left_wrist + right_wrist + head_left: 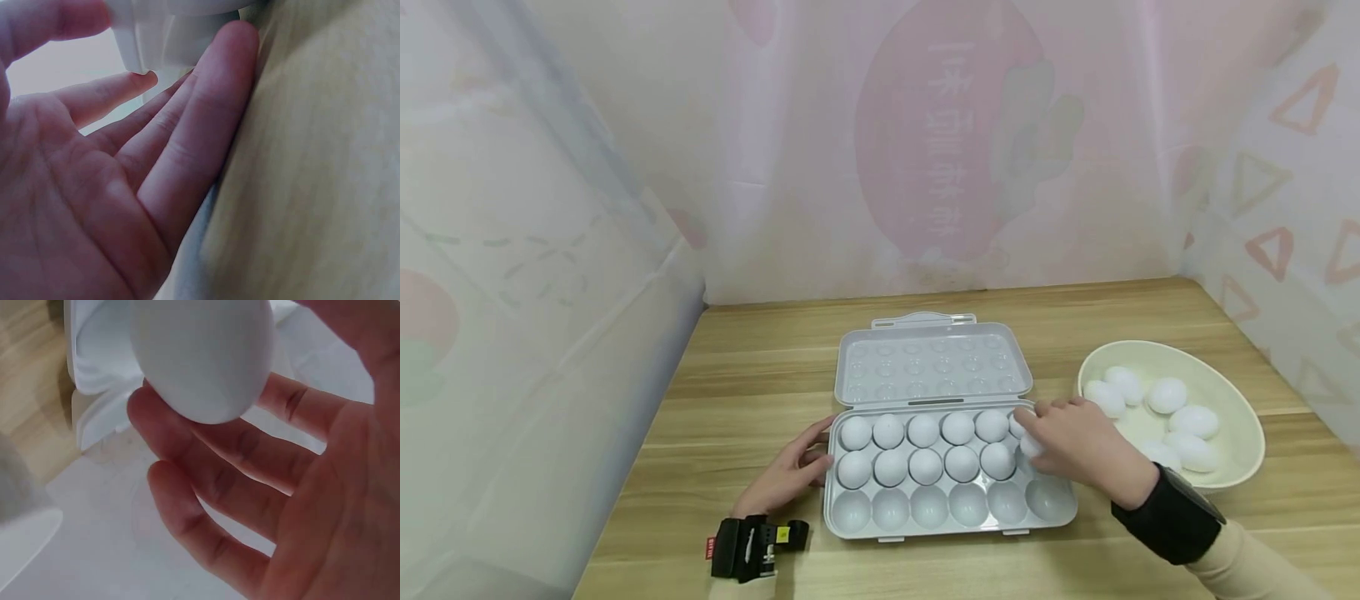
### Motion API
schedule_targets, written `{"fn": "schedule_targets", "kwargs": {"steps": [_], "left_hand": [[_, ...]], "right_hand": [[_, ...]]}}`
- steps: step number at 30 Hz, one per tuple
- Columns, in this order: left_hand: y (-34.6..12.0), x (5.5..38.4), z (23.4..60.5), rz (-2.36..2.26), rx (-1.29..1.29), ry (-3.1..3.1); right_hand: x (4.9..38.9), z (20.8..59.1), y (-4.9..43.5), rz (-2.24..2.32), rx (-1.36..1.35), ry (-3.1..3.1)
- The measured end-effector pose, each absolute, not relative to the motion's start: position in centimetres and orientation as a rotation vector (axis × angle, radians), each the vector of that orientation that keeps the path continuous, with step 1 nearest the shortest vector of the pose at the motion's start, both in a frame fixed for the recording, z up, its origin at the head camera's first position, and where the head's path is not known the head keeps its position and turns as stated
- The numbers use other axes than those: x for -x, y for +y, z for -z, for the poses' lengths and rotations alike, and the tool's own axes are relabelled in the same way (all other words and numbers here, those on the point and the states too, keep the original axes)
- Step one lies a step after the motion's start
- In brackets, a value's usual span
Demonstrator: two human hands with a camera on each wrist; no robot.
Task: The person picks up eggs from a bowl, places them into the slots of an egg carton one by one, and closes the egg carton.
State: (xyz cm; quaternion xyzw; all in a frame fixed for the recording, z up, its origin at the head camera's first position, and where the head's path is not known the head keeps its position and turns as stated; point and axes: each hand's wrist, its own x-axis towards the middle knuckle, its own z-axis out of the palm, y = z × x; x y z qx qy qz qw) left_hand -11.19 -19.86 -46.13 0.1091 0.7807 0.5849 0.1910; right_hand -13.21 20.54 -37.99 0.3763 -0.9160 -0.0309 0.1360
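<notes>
A grey egg tray (951, 532) lies on the table with its lid (934, 367) folded back. White eggs (923, 431) sit in its back and middle rows; the front-row cups (928, 507) hold none. My right hand (1078, 442) holds a white egg (203, 359) at the right end of the middle row, the thumb and fingers around it. That hand partly hides the last egg of the back row. At the tray's left end my left hand (790, 475) touches the side, its fingers (194, 131) extended along the table.
To the right stands a cream bowl (1240, 457) with several white eggs (1193, 422) inside. The wooden table (752, 358) is bordered by printed sheets (790, 167) at the back and both sides.
</notes>
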Motion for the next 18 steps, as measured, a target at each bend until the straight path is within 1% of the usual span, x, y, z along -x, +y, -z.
{"fn": "schedule_targets", "kwargs": {"steps": [7,18], "left_hand": [[-19.8,11.2,46.2,-1.659,-0.31,2.179],[-19.9,11.2,46.3,-1.657,-0.315,2.18]], "right_hand": [[12.8,39.1,19.6,0.178,-1.189,-2.626],[12.6,39.9,19.3,0.308,-1.241,-2.613]]}}
